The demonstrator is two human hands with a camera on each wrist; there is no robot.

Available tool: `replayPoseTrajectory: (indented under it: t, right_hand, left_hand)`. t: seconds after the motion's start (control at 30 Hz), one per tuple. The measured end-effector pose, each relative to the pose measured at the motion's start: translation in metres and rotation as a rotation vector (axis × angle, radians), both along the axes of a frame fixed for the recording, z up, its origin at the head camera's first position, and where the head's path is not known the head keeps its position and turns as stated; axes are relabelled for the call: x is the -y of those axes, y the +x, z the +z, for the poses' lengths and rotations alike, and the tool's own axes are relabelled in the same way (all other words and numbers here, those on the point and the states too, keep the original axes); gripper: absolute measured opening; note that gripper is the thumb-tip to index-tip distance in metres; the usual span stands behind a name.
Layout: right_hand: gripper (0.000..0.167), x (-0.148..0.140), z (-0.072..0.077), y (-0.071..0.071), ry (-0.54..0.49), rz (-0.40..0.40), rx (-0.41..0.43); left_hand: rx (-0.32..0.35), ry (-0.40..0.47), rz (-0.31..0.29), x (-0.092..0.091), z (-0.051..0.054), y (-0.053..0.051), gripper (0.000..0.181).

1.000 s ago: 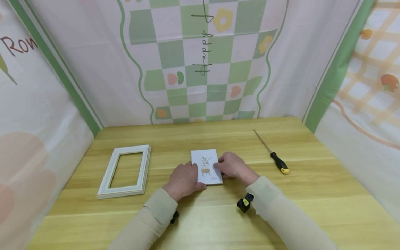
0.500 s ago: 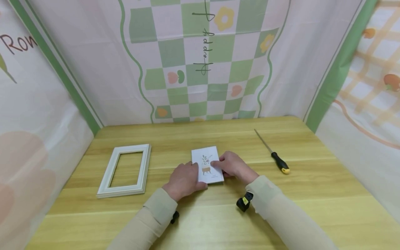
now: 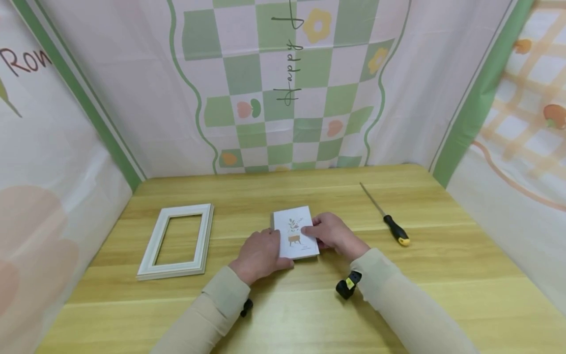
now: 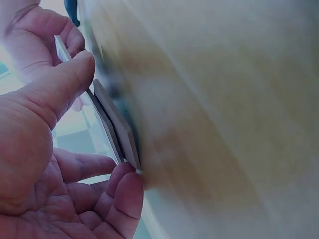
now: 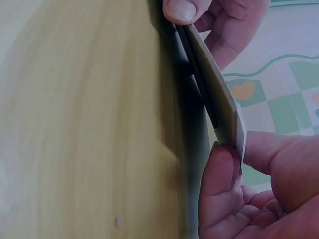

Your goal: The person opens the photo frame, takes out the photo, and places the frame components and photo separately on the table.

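Observation:
A white picture card (image 3: 293,221) printed with a potted plant lies at the middle of the table. Beneath it, slightly offset to the left, is a thin flat board (image 4: 121,127); both wrist views show the two layers with a narrow gap between them. My left hand (image 3: 260,254) holds the stack at its left side, thumb along the near edge and fingers at the far end. With thumb on top and fingers under, my right hand (image 3: 334,233) pinches the right edge of the picture card. The underside of the stack is mostly hidden in the head view.
A white picture frame (image 3: 204,241) with an open middle lies on the wooden table (image 3: 283,314) to the left. To the right is a screwdriver (image 3: 395,230) with a black and yellow handle. A printed curtain (image 3: 177,123) hangs behind the table.
The picture card has slid a little to the right and away, tilting slightly, so the board's left edge now shows beside it. The right hand moved slightly with it; the left hand hardly moved.

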State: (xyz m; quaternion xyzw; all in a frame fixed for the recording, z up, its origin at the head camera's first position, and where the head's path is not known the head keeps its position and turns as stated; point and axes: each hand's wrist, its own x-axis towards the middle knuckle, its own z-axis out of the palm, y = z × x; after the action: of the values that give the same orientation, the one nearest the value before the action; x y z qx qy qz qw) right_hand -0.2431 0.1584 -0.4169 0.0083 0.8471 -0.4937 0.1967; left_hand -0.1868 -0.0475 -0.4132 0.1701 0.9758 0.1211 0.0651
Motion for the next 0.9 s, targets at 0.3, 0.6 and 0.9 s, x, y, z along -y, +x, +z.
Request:
replayPoseTrajectory:
  t: [0.3, 0.6, 0.9]
  right_hand:
    - [0.02, -0.0011, -0.0017, 0.0021, 0.052, -0.005, -0.047]
    - [0.023, -0.0006, -0.0017, 0.0007, 0.028, -0.01, -0.051]
    - [0.063, 0.0012, 0.0013, 0.0037, 0.036, -0.001, -0.083]
  left_hand:
    - [-0.017, -0.031, 0.002, -0.0003, -0.0014, -0.0002, 0.075]
    - [-0.013, -0.02, 0.015, 0.0002, -0.0006, 0.0004, 0.074]
    - [-0.005, -0.026, 0.018, 0.0004, -0.0015, 0.0003, 0.073]
